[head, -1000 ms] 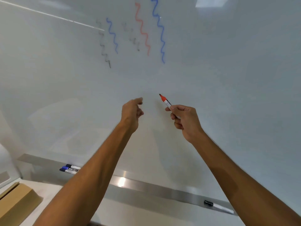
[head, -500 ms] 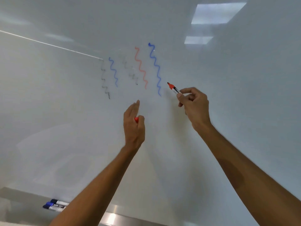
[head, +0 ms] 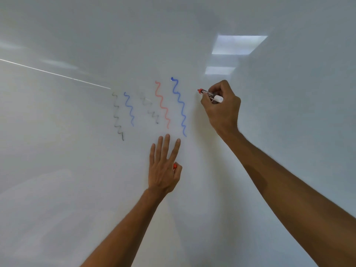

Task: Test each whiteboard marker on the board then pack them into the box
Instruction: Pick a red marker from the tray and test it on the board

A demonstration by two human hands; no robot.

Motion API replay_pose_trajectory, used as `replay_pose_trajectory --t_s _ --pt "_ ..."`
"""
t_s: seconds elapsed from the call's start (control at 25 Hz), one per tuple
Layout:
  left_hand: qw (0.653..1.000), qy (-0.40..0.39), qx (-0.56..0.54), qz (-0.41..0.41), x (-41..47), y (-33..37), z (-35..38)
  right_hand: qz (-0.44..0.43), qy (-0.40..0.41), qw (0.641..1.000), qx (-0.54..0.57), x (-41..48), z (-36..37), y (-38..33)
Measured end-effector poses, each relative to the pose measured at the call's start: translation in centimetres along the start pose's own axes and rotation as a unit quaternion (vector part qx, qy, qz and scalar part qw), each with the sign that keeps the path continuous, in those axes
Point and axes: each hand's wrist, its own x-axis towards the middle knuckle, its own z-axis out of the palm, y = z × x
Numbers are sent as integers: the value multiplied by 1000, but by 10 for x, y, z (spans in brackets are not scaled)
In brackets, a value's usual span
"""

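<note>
The right hand (head: pixel 221 110) pinches the marker (head: pixel 211 94) near its tip, at the board (head: pixel 279 54); the left hand (head: pixel 163 170) pinches the cap (head: pixel 175 166). Light, stiff, slick: probably best held there.

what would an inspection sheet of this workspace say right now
surface: whiteboard with five wavy lines, two black, two blue, one red
job's things: red marker, uncapped, tip at the board right of the lines, contact unclear; red cap in the left hand
clutter: nothing seen
grips: right hand grips the marker; left hand lays straight fingers on the board, thumb pinching the cap
cables: nothing seen
surroundings: light reflections on the board
</note>
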Motion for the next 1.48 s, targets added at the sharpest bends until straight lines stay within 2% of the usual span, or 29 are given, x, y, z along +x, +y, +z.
replay_pose_trajectory --t_s 0.24,0.4,0.52,0.64,0.8,1.0,1.12,1.28,1.48 --pt "1000 -4 5 3 0 -3 3 -58 -19 998 -17 26 22 3" --pt "1000 -1 9 5 0 -9 6 -78 -49 995 -32 17 28 8" --pt "1000 3 8 10 0 -9 7 -66 -25 997 -22 10 24 12" --pt "1000 8 6 12 0 -11 7 -92 -48 993 -54 -4 21 14" --pt "1000 16 7 18 0 -12 8 -49 -8 998 -30 -12 13 14" --pt "1000 13 24 15 1 -15 12 -85 -82 989 -87 -53 6 20" --pt "999 12 42 20 1 -17 15 -45 -52 994 -81 -67 -4 23" --pt "998 27 51 23 0 -18 17 -57 -101 987 -115 -92 -9 24" --pt "998 33 50 28 1 -17 17 -31 -94 987 -123 -112 -14 28"
